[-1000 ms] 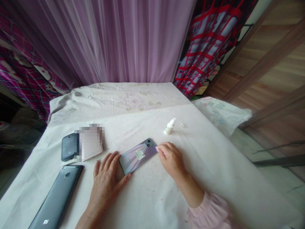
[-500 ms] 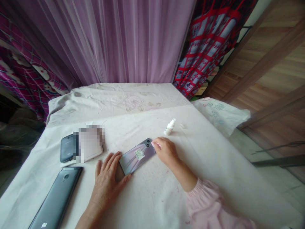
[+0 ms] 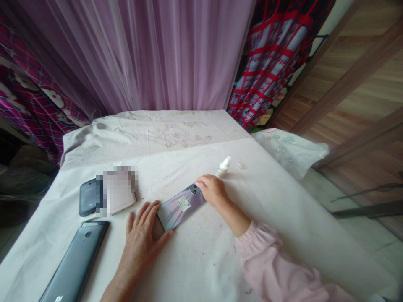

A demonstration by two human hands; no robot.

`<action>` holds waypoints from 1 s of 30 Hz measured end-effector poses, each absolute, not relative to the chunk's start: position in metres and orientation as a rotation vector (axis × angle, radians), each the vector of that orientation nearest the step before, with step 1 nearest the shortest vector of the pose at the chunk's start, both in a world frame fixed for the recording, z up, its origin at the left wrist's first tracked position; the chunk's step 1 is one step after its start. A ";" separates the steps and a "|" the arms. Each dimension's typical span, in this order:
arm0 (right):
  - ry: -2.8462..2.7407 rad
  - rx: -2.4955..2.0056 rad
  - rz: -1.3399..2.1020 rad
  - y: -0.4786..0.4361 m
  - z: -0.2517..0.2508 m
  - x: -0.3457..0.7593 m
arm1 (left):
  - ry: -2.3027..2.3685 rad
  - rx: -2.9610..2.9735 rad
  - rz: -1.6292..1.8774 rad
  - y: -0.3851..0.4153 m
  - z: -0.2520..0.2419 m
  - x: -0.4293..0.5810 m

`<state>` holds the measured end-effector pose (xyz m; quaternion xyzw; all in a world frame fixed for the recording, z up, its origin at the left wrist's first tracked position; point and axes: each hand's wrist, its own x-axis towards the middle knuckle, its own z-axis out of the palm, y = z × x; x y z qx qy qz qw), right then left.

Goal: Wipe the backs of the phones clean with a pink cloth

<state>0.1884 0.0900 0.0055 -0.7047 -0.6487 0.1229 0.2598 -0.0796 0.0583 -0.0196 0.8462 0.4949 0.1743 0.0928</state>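
Note:
A silvery purple phone [image 3: 178, 213] lies back side up on the white cloth, with a label on its back and two dark camera lenses at its upper right end. My left hand [image 3: 143, 233] rests spread at the phone's lower left end, thumb and fingers touching its edges. At the camera end, the fingers of my right hand [image 3: 213, 191] are pinched together over the phone's top edge. Something small and pinkish white shows at the fingertips, too small to name. Just beyond my right hand stands a small white bottle [image 3: 223, 166], slightly tilted in view.
A small white cap-like piece [image 3: 241, 166] lies right of the bottle. Dark phones [image 3: 74, 260] lie at the lower left, with another dark phone [image 3: 87, 197] and a pixelated pinkish item [image 3: 120, 191] above them. A plastic bag [image 3: 291, 151] is beyond the right edge.
My right hand has moved slightly up and left, from beside the lenses to the phone's top edge. My left hand stays at the phone's lower left end.

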 end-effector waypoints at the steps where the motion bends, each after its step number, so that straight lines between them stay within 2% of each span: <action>1: -1.760 -1.911 0.335 0.093 0.006 0.187 | 1.468 2.513 0.518 0.058 -0.019 -0.079; 10: -1.767 -1.936 0.290 0.102 0.004 0.181 | 1.486 2.513 0.523 0.056 -0.018 -0.078; 30: -2.318 -1.679 0.218 0.103 0.019 0.142 | 1.497 2.494 0.514 0.054 -0.016 -0.075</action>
